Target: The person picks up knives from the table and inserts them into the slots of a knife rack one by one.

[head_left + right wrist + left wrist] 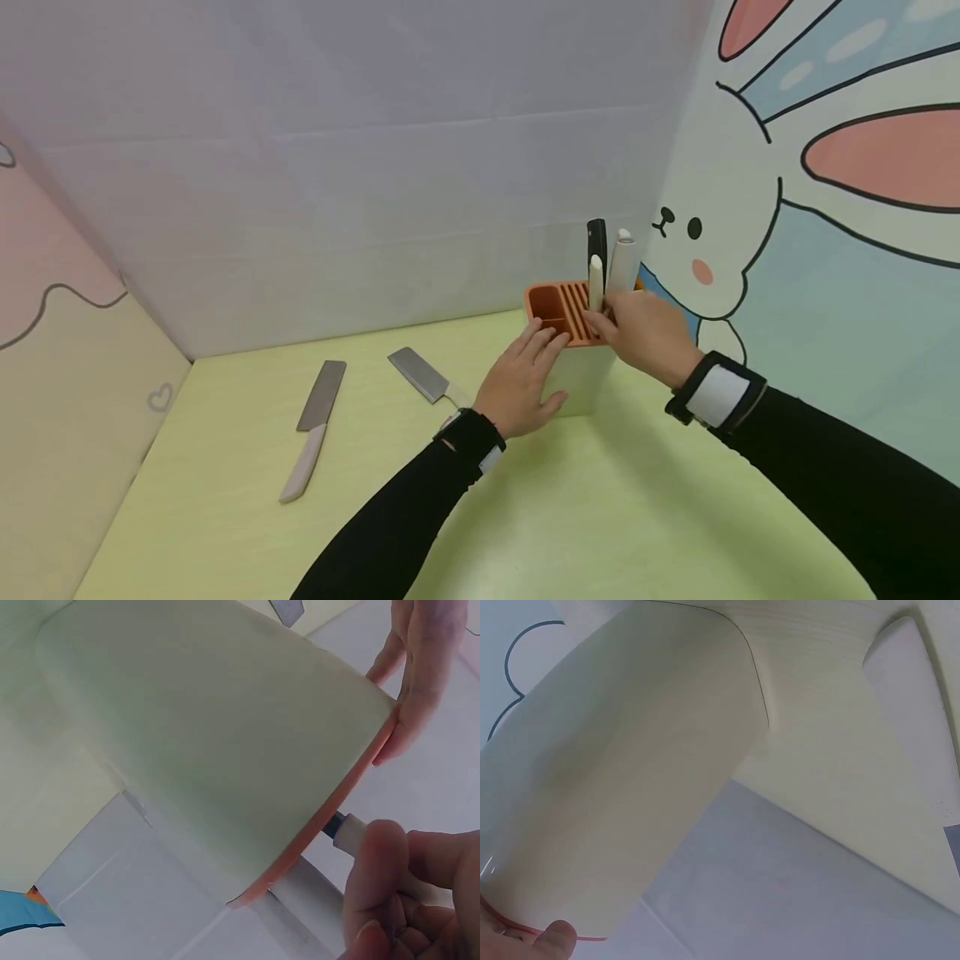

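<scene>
A pale green knife block (573,383) with an orange slotted top (545,302) stands near the back wall. My right hand (648,333) pinches the cream handle of a knife (596,279) above the slots. In the right wrist view, a short dark piece of that knife (332,824) shows between handle and rim; the rest is hidden inside. My left hand (521,387) rests against the block's near left side, its fairly straight fingers reaching over the rim. A black-handled knife (597,237) and a thicker white handle (622,258) stand upright beside the pinched one.
A cleaver (418,374) lies left of the block, its handle partly behind my left wrist. Farther left lies another broad-bladed knife (321,400) with a pale handle. The yellow-green table (217,450) meets a pale back wall (337,208) and a rabbit-patterned right wall (847,292).
</scene>
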Demonstrator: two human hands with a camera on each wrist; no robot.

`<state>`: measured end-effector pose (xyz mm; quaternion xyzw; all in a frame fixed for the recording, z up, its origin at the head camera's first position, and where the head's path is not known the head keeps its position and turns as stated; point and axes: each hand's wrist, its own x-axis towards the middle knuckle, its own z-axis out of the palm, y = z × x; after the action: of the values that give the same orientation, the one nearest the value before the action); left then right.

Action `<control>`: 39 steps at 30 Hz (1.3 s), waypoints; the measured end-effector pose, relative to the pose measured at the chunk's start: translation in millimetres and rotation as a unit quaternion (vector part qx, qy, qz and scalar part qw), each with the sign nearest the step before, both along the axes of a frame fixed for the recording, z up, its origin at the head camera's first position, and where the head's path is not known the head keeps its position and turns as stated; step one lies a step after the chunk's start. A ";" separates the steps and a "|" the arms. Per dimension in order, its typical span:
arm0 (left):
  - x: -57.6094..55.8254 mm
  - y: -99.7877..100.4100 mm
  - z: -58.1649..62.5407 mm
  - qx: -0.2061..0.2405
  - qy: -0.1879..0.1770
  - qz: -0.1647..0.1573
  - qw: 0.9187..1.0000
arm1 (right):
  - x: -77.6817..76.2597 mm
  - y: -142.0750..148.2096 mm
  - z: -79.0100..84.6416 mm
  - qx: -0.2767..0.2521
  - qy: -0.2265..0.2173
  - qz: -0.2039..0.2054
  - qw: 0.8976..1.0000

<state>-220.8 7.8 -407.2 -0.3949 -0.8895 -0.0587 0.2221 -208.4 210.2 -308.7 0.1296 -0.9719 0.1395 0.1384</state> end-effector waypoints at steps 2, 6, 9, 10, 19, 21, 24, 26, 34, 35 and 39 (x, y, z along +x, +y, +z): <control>0.0 -0.1 0.0 0.000 -0.001 0.002 1.000 | -0.1 0.3 -1.8 0.000 -0.004 0.000 1.000; 0.7 0.1 0.2 0.002 -0.007 0.005 1.000 | -0.4 1.1 -5.5 -0.002 -0.002 0.000 1.000; 1.8 0.4 0.5 0.003 -0.017 0.006 1.000 | -0.4 2.2 -8.6 -0.004 0.003 0.003 1.000; 2.2 0.6 0.3 0.002 -0.019 0.007 1.000 | -0.5 2.8 -9.9 -0.002 0.006 0.003 1.000; 1.5 1.4 -3.8 0.007 -0.014 0.007 1.000 | -1.0 5.2 -17.1 0.026 0.037 0.002 0.999; 1.0 1.4 -4.8 0.006 -0.015 0.009 1.000 | -0.9 5.3 -18.7 0.030 0.037 0.003 0.999; 0.3 1.7 -6.2 0.005 -0.012 0.010 1.000 | -0.8 5.7 -21.6 0.033 0.037 0.003 0.999; -0.1 1.8 -6.5 0.004 -0.010 0.009 1.000 | -0.4 5.7 -23.1 0.031 0.041 0.005 0.999; -0.9 0.9 -8.6 0.015 -0.001 0.003 1.000 | -0.3 4.8 -28.8 0.030 0.067 0.002 0.997; -1.2 1.0 -9.0 0.015 0.000 0.003 1.000 | -0.1 5.0 -29.5 0.030 0.069 0.000 0.997; -0.9 1.6 -8.3 0.013 0.002 0.003 1.000 | 1.1 5.5 -31.8 0.031 0.079 -0.004 0.996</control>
<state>-221.8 9.5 -415.5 -0.3891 -0.8896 -0.0691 0.2291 -207.3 215.7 -340.5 0.1408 -0.9622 0.0984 0.2113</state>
